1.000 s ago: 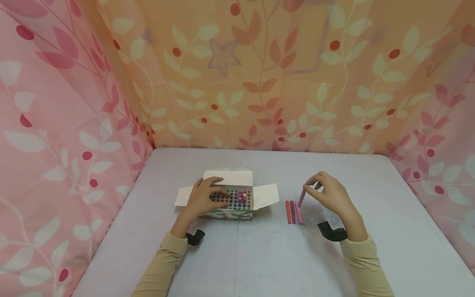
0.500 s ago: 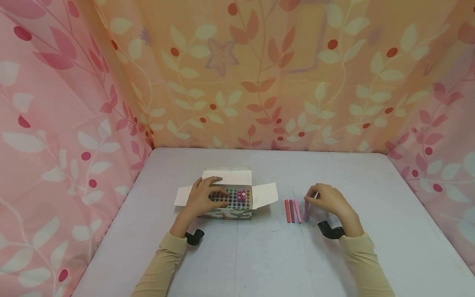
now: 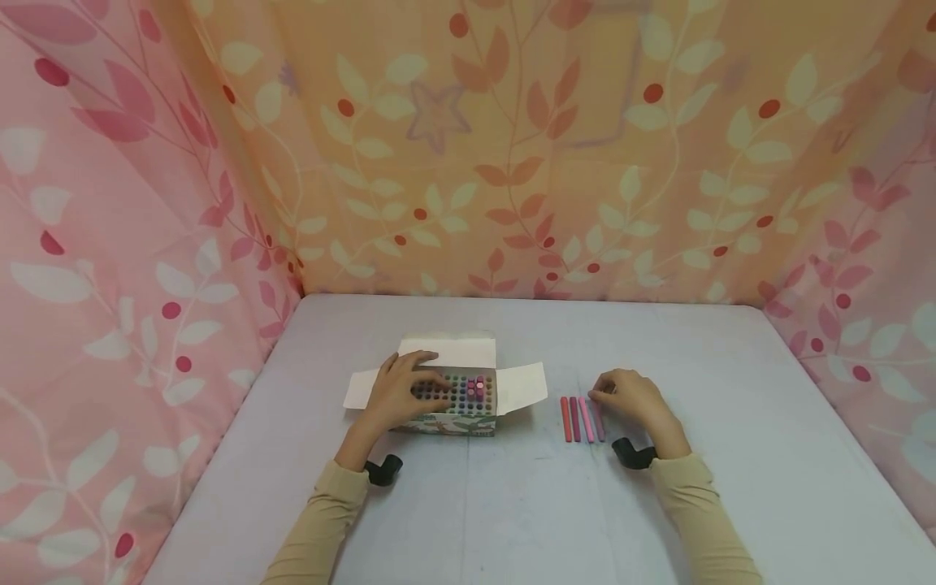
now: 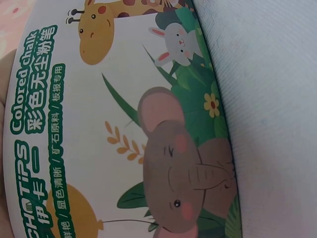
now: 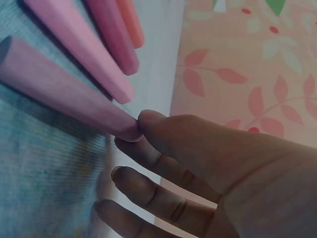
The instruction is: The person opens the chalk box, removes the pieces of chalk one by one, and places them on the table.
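Note:
At the right, my right hand (image 3: 630, 400) pinches the far end of a mauve chalk stick (image 5: 64, 91) between thumb and finger; the stick lies along the table. Beside it are a bright pink chalk stick (image 3: 587, 419), a dark red one (image 3: 575, 418) and an orange-red one (image 3: 565, 419), side by side in a row. My left hand (image 3: 400, 394) rests over the left end of an open box of colored chalk (image 3: 444, 424), its fingers spread above the chalk tops and covering part of them. A few pink sticks (image 3: 476, 387) stand higher than the others in the box.
The box's white flaps are folded out, one to the right (image 3: 522, 387) and one at the back (image 3: 448, 353). A white-covered table (image 3: 512, 512) bears everything. Floral curtains (image 3: 468, 162) enclose its back and sides.
My right hand has brought the mauve chalk stick down from a slanted hold, then left, laying it beside the pink one. The left hand stays on the box.

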Demonstrator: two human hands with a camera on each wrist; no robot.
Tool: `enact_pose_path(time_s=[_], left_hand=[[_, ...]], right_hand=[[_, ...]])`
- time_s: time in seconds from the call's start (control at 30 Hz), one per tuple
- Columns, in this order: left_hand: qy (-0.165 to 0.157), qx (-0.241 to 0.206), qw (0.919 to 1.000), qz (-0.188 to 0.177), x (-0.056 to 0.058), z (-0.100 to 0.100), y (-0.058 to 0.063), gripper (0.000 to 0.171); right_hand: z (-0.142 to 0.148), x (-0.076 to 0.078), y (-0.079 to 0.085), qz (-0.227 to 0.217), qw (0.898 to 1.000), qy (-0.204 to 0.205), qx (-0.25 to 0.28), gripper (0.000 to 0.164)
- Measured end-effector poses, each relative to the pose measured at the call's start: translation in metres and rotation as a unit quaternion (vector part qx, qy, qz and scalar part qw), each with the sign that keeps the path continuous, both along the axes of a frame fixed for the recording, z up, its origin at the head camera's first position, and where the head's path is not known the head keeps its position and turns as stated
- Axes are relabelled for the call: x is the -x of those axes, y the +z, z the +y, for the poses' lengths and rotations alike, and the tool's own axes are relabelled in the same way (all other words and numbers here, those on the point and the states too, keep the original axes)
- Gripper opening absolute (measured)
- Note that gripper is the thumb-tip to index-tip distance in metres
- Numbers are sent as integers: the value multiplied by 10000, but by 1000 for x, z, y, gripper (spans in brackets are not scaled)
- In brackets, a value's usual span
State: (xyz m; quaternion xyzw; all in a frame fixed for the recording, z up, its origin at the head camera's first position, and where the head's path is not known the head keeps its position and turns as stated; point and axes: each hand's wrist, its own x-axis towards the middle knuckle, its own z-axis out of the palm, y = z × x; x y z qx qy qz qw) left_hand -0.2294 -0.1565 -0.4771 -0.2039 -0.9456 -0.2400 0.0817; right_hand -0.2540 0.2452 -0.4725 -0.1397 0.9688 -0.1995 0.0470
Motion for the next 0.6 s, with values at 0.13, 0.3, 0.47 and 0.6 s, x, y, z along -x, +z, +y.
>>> enact_pose_path(time_s=[0.13,0.3,0.47,0.6], left_hand=[[-51,-25,10000,41,-1,0,1,25],[-95,-19,9999,-62,-4,0,-1,25],[-116,-50,9999,92,-3,-1,0,24],[-132,-20,9998,132,-2,0,1,25]], right_hand=[[0,1,-6,42,10000,-64,-41,13],[-5,-2,-9,62,9999,-116,-23,12],[-18,-5,7,652,9972,-91,361,19],[-40,-13,31,1427,9854,209,903,31]])
